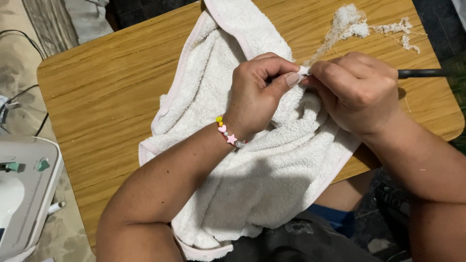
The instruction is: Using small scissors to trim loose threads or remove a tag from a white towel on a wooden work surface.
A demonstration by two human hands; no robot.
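Note:
A white terry towel with a pale pink trim lies bunched on a wooden table and hangs over its near edge onto my lap. My left hand, with a bead bracelet at the wrist, pinches a bit of the towel's edge between thumb and fingers. My right hand meets it at the same spot and grips a thin black-handled tool whose handle sticks out to the right. The tool's tip is hidden between my fingers.
A heap of loose white threads and fluff lies at the table's far right. A white sewing machine stands low on the left, with cables on the floor behind it.

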